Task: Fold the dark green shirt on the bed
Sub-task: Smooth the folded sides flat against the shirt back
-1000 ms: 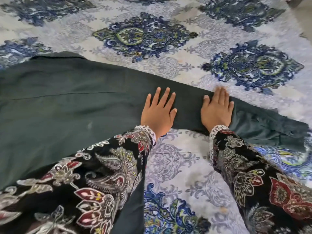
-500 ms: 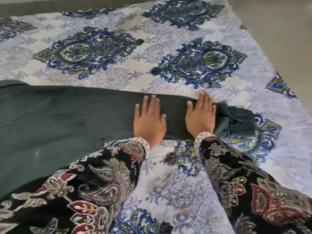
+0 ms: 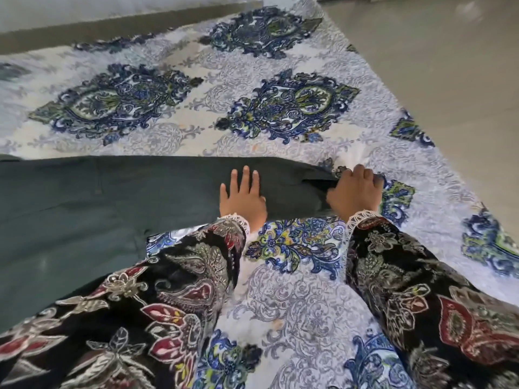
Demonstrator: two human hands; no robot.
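The dark green shirt (image 3: pixel 112 197) lies spread flat on the bed, its body at the left and one long sleeve stretching to the right. My left hand (image 3: pixel 243 196) rests palm down on that sleeve, fingers apart and flat. My right hand (image 3: pixel 355 193) is at the sleeve's far end with its fingers curled around the cuff. The cuff itself is mostly hidden under that hand. Both my forearms, in black floral sleeves, reach in from the bottom.
The bed is covered with a white sheet (image 3: pixel 280 299) printed with blue and green medallions. Its right edge (image 3: pixel 438 169) runs diagonally, with grey floor (image 3: pixel 449 66) beyond. A wall base runs along the far left edge.
My right hand slid right to the sleeve's end and closed on the cuff. My left hand followed a little along the sleeve. The view has shifted to the right.
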